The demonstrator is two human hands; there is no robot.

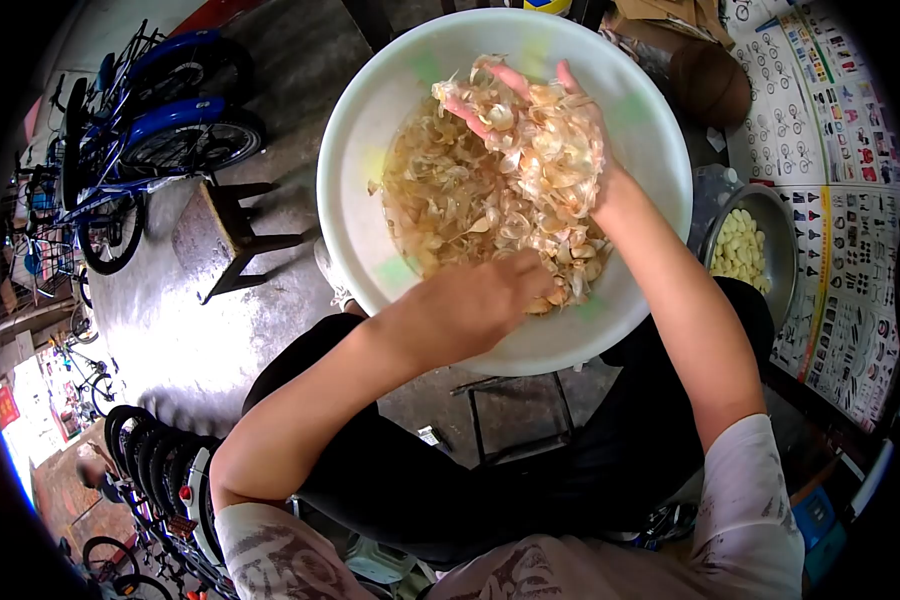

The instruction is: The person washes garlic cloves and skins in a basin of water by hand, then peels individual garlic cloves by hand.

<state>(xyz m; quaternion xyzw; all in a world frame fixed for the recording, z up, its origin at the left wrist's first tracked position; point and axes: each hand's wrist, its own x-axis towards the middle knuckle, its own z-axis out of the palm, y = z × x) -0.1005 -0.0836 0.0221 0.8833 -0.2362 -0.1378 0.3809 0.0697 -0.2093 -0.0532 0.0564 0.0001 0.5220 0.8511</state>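
Observation:
A large white plastic basin (pixel 345 200) holds papery garlic skins (pixel 440 200), with some garlic cloves (pixel 560 285) among them on the near right side. My right hand (pixel 598 165) reaches over the basin, palm up and fingers spread, carrying a big heap of garlic skins. Much of its palm is hidden under the heap. Low over the basin's near side is my left hand (pixel 470 305), its fingers bunched and pointing down at the cloves. It is slightly blurred, and what its fingertips hold is hidden.
A metal bowl (pixel 788 250) of peeled garlic cloves (pixel 738 245) stands to the right, beside printed sheets (pixel 850 250). Left of the basin is a wooden stool (pixel 220 235); bicycles (pixel 160 130) stand farther left. My knees flank the basin's near side.

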